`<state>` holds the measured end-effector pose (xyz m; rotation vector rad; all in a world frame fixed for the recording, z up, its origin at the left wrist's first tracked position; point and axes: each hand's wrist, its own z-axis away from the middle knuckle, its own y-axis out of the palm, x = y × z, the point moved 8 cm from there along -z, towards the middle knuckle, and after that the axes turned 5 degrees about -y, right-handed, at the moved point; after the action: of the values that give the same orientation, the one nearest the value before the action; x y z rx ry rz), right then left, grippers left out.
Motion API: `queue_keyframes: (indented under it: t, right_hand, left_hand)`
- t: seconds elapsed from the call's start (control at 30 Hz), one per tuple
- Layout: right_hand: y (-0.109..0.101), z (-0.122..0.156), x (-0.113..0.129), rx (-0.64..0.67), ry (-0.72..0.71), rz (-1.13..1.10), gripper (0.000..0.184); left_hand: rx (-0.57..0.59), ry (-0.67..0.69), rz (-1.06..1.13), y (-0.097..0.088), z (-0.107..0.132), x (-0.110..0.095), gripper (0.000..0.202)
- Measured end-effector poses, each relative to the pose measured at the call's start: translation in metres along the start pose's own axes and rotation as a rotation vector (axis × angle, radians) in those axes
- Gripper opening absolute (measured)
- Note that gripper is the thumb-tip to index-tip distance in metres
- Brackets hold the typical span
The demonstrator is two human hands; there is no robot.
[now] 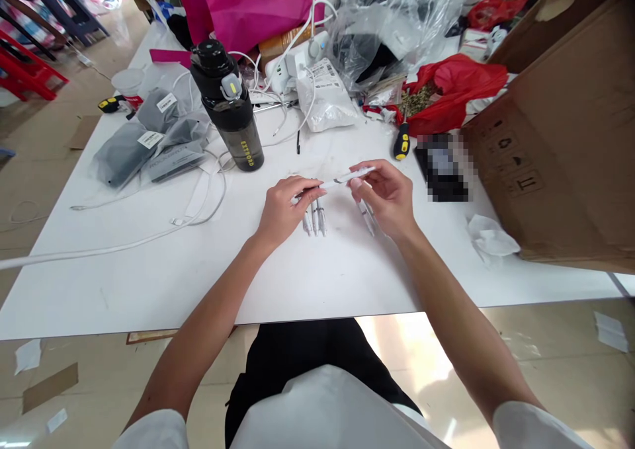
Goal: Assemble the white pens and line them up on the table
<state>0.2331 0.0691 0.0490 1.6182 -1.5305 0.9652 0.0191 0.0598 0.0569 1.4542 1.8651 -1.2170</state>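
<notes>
pens: partly behind left hand | cardboard box: cut off, right edge | black item: pixelated

It looks like a messy workroom.
From far off, I see a screwdriver, big box, bagged packs and table.

The bottle seems to read "EXTRORD" in yellow; the cardboard box bears recycling arrows.

Smooth plas. pen, matt cardbd box, smth tbl
</notes>
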Motion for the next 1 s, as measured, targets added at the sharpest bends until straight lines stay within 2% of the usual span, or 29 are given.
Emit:
queue_keyframes:
  t: [0.1, 0.17, 0.23, 0.33, 0.47, 0.63, 0.77, 0.9, 1.0]
  right_hand:
    - [0.002, -0.002, 0.0, 0.01, 0.004, -0.118, 0.045]
    - [0.005, 0.0, -0.001, 0.046, 0.052, -0.172, 0.048]
    - [0.006, 0.001, -0.002, 0.043, 0.081, -0.194, 0.042]
    - [0.003, 0.001, -0.003, -0.021, 0.068, -0.193, 0.037]
    - [0.004, 0.003, -0.009, -0.078, 0.082, -0.191, 0.045]
    - [0.006, 0.006, -0.01, -0.095, 0.07, -0.136, 0.037]
    - [0.005, 0.01, -0.011, -0.14, 0.068, -0.13, 0.038]
    - [0.009, 0.013, -0.012, -0.156, 0.075, -0.139, 0.039]
    - [0.011, 0.007, -0.01, -0.16, 0.102, -0.225, 0.043]
  left_hand:
    - [0.116, -0.232, 0.185, 0.01, 0.002, 0.006, 0.031]
    - [0.205, -0.336, 0.27, 0.021, 0.006, 0.007, 0.038]
    - [0.261, -0.383, 0.343, 0.03, 0.01, 0.007, 0.042]
    - [0.253, -0.403, 0.384, 0.034, 0.013, 0.007, 0.045]
    - [0.18, -0.339, 0.258, 0.031, 0.015, 0.004, 0.042]
    - [0.126, -0.249, 0.131, 0.03, 0.019, -0.004, 0.039]
    - [0.038, -0.141, 0.011, 0.025, 0.021, -0.012, 0.037]
    - [0.004, -0.016, -0.07, 0.023, 0.02, -0.022, 0.032]
    - [-0.029, 0.058, -0.104, 0.018, 0.018, -0.028, 0.031]
